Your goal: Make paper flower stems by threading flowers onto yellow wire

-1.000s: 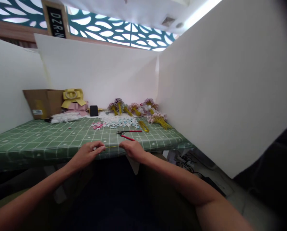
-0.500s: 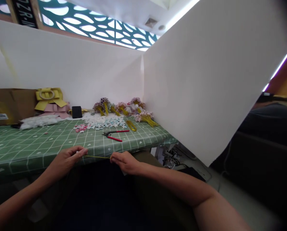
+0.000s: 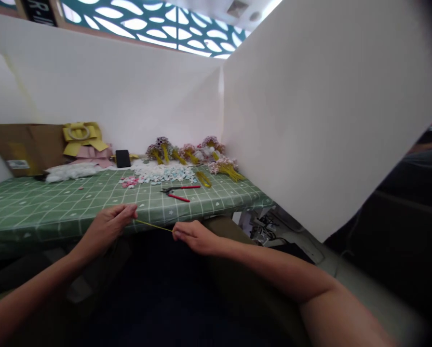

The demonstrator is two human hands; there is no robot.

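A thin yellow wire [image 3: 154, 225] runs taut between my two hands, just in front of the table's near edge. My left hand [image 3: 111, 221] pinches its left end at the fingertips; any small piece inside that pinch is hidden. Gripping the other end is my right hand [image 3: 194, 236], a little lower, with fingers closed. Beyond the hands lie pliers with red handles [image 3: 182, 192], jaws pointing left. Behind them spread many small white and pale blue flower pieces [image 3: 165, 173], with a few pink pieces [image 3: 129, 182] at their left.
On the green checked tablecloth [image 3: 57, 202], a coil of yellow wire [image 3: 203, 179] lies near a bundle of pink flower stems [image 3: 227, 169]. More flower bundles [image 3: 187, 153] line the back. A phone-like black object [image 3: 122, 158], a white bag [image 3: 72, 172] and a cardboard box [image 3: 28, 149] are leftward.
The wire now slopes down to the right, with my left hand raised relative to my right. The camera view has shifted slightly, so the table appears higher and further right.
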